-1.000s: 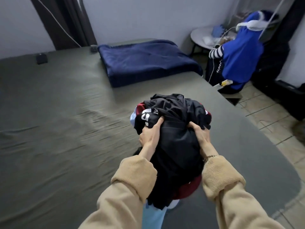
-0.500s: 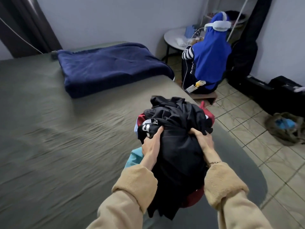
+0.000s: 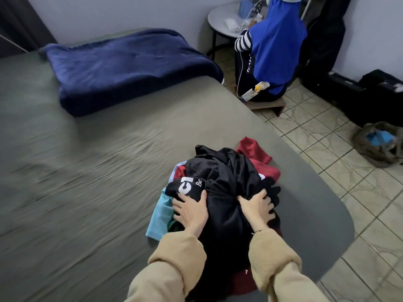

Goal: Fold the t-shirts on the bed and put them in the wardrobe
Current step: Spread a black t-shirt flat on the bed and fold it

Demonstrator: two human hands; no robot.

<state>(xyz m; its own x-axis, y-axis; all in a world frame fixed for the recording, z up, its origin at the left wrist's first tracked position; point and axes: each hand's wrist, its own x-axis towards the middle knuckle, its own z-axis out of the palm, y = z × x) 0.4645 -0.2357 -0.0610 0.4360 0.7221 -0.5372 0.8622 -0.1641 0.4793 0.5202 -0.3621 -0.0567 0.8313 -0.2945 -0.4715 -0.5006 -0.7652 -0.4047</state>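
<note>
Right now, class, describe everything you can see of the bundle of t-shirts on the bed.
The bundle of t-shirts is a crumpled heap near the bed's right edge. A black shirt with white lettering lies on top; dark red, light blue and a bit of green cloth show beneath. The fabric looks soft and unfolded. The left hand and the right hand rest on it with spread fingers.
</note>
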